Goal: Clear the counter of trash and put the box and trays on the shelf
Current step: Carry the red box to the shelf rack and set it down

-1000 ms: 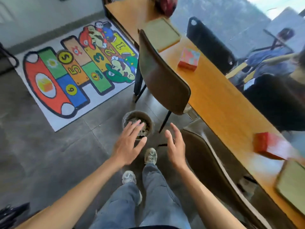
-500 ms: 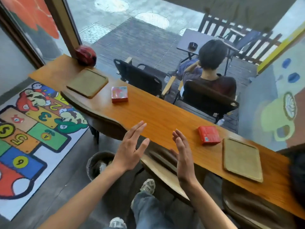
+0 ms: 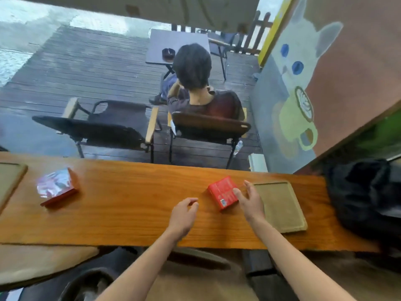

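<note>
Right hand: the right hand (image 3: 249, 199) reaches over the counter (image 3: 134, 205), fingers spread wide, thumb touching the near right edge of the red box (image 3: 223, 192); no grip closed yet.
Left hand: the left hand (image 3: 184, 213) hovers just left of the box, fingers loosely curled, holding nothing.
Red box: lies flat on the counter, between the hands, just beside the right tray (image 3: 280, 205).
Other items: a second box (image 3: 57, 186) sits well to the left, with the left tray (image 3: 9, 181) at the frame edge.
Progress: no loose trash shows on the counter; both boxes and both trays still wait for the shelf, which is not in view.
Bag: a black bag (image 3: 364, 196) rests at the right end.
</note>
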